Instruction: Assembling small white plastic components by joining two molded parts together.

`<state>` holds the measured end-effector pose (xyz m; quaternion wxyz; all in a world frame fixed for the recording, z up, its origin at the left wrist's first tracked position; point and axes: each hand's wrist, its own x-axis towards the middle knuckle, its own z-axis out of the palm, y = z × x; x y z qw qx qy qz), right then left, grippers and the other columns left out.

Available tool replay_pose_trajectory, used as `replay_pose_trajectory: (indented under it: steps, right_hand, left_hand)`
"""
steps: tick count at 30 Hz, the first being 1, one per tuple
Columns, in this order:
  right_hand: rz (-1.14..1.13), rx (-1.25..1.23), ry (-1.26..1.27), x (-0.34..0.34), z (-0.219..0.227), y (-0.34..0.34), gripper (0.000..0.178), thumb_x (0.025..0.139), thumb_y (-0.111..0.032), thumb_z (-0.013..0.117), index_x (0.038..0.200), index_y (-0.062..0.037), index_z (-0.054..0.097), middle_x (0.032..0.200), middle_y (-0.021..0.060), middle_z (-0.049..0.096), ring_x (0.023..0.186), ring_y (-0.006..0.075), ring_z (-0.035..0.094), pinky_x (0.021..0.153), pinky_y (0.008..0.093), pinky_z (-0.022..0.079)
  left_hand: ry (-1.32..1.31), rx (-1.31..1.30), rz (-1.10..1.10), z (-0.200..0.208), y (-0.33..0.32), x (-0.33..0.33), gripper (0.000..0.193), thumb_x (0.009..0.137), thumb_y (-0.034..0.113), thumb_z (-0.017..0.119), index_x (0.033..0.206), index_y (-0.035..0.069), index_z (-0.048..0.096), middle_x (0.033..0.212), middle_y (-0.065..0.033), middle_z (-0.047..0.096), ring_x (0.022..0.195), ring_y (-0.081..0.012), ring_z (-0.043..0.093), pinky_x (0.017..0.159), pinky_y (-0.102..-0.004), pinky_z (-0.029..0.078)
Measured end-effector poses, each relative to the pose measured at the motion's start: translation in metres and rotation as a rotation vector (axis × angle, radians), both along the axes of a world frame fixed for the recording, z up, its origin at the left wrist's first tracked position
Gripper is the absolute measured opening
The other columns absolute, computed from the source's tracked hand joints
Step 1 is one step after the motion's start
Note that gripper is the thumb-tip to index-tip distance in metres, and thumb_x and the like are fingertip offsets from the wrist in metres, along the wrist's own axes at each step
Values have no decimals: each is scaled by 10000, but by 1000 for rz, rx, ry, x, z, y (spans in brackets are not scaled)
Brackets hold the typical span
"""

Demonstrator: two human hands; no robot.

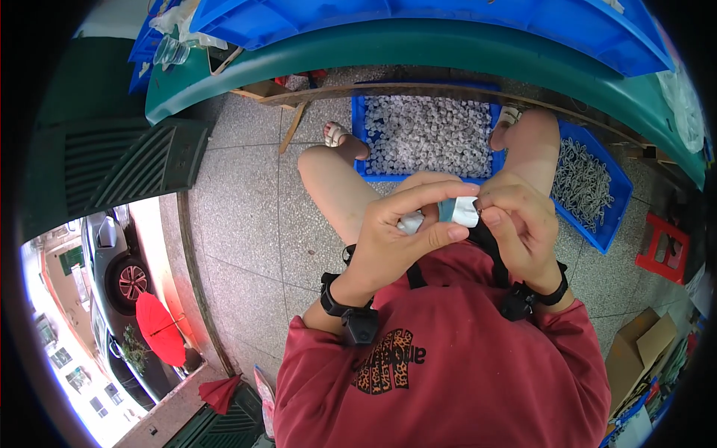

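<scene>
In front of my lap, my left hand [388, 235] is closed around a small white cylindrical piece [466, 212], pinched between thumb and forefinger. A teal band [447, 210] shows just beside that piece; I cannot tell if it is part of it. Another white bit [410, 222] peeks out within the curled left fingers, its kind unclear. At the white piece's right end, my right hand [524, 224] pinches a tiny dark object [479, 207], too small to name. Both hands wear black wrist straps.
Between my feet lies a blue crate [358, 142] of many small whitish round parts. To its right, another blue crate [617, 213] holds metal hook-like pieces. A green table [418, 48] carrying blue trays [261, 22] stands ahead. A red stool [665, 248] and cardboard box [635, 351] are rightward.
</scene>
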<state>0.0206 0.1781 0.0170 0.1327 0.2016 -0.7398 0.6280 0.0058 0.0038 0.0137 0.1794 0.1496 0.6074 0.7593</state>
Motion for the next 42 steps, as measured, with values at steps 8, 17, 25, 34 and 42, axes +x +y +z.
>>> replay_pose_trajectory:
  steps: [8,17,25,34,42]
  right_hand:
    - [-57,-327,-214,5,-14,3,86,862,-45,512,858,37,538,717,58,512,599,94,444,544,207,354]
    - [-62,-361,-309,7,-19,-6,82,871,-43,500,875,33,533,744,49,498,615,74,440,548,195,350]
    - [94,-452,-291,9,-20,-8,97,884,-47,473,907,30,528,863,94,542,674,96,498,577,217,419]
    - [97,-459,-174,13,-29,-11,120,892,-53,443,947,34,507,959,128,527,716,134,541,616,241,459]
    - [33,-485,-284,10,-25,-8,121,897,-58,433,935,31,505,1000,133,500,712,134,547,617,234,453]
  left_hand:
    - [73,-355,53,-1,2,-19,421,743,16,643,1148,55,537,1075,-23,523,645,-31,371,576,-171,349]
    - [-174,23,-110,-16,6,-21,506,817,-31,496,1286,50,324,1178,-73,432,975,-100,446,803,-220,411]
    - [68,54,-80,-14,10,-10,344,852,41,525,1192,24,470,1243,-111,409,1067,-182,492,859,-288,442]
    - [44,-125,-135,-11,12,-6,404,884,64,484,1281,40,411,1218,-82,402,841,-112,465,754,-229,424]
    - [95,2,22,-6,13,-2,412,824,-56,506,1230,4,462,1235,-106,376,1046,-171,477,870,-295,420]
